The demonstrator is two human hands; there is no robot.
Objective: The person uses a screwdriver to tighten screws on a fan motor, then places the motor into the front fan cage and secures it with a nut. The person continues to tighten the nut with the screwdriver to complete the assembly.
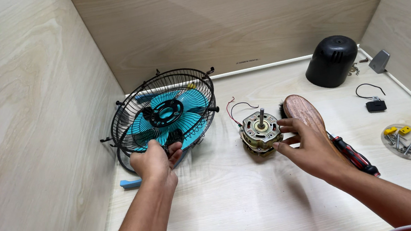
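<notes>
1. one head-worn camera looks down and forward from above the person's own forearms.
2. it sits close over the wooden table (238,206), facing the corner's back wall (235,16).

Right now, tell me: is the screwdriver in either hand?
No. The red-and-black screwdriver lies on the table; the left hand grips the fan guard and the right hand touches the motor.

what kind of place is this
Likely a small repair bench boxed in by pale wood panels. The left hand grips a fan guard, the right hand touches a bare motor, and a screwdriver lies nearby.
</notes>
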